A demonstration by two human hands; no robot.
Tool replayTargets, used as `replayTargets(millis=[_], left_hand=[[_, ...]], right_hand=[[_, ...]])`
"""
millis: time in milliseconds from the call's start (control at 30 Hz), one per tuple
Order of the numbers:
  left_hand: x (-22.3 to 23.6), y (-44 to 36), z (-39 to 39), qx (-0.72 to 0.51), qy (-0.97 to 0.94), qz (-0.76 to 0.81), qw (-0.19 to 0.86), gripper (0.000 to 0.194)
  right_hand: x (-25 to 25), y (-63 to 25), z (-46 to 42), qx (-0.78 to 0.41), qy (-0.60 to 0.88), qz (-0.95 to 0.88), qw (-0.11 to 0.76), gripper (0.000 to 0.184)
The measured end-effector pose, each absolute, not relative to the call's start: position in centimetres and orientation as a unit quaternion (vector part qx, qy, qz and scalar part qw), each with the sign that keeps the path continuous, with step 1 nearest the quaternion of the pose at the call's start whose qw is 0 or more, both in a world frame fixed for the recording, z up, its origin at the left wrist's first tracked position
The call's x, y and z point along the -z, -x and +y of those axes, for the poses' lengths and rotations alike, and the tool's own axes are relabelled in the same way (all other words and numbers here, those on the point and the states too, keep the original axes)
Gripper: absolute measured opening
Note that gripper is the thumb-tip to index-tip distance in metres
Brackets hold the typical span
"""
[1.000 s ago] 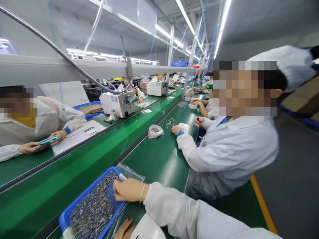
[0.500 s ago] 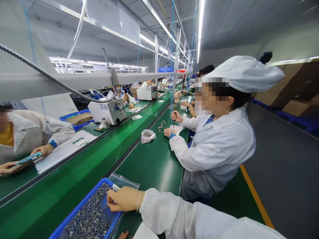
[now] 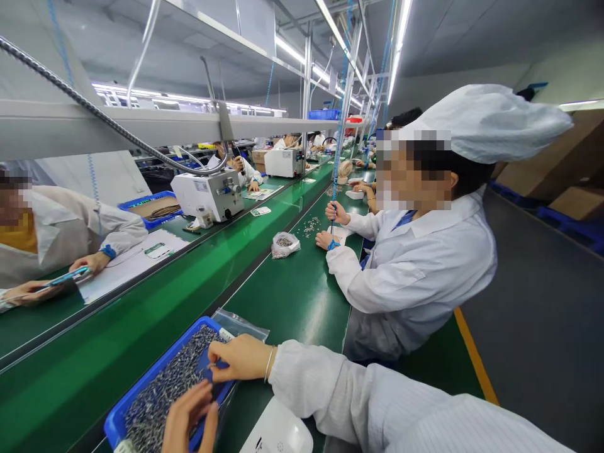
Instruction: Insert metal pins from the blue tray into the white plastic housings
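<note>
With right hand (image 3: 243,357) curled over blue tray (image 3: 158,369) of metal pieces (image 3: 172,377) at near left, cannot tell whether pinching any; with left hand (image 3: 186,418) loosely spread at near right rim. Bordered right by white casing (image 3: 283,434), opening far onto green bench (image 3: 278,292). Running lengthwise, near-left to far-right.

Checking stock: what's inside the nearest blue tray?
Blue tray: many small metallic-looking pieces, some bare blue floor. Lower layers, and whatever the left hand and right hand cover, can't be seen.

Left grip (image 3: 182,423) now over blue tray (image 3: 114,424)
</note>
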State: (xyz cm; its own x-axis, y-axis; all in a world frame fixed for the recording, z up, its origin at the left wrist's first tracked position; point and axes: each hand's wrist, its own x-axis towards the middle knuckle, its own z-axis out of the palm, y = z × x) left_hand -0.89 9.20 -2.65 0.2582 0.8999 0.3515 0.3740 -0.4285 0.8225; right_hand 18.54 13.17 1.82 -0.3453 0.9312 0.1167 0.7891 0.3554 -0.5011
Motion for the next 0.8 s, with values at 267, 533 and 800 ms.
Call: replayTargets(millis=[267,533,800], left_hand=[[0.4,-0.1,15.1,-0.314,-0.765,0.467,0.315,0.065],[1.0,1.0,15.0,-0.353,-0.775,0.439,0.286,0.061],[-0.3,0.5,14.2,-0.337,-0.781,0.415,0.323,0.037]], right_hand=[[-2.7,-19.5,13.6,-0.277,0.55,-0.745,0.256,0.02],[-3.8,-19.8,12.7,-0.447,0.458,-0.726,0.251,0.017],[-4.5,-19.5,12.4,-0.515,0.449,-0.685,0.253,0.011]])
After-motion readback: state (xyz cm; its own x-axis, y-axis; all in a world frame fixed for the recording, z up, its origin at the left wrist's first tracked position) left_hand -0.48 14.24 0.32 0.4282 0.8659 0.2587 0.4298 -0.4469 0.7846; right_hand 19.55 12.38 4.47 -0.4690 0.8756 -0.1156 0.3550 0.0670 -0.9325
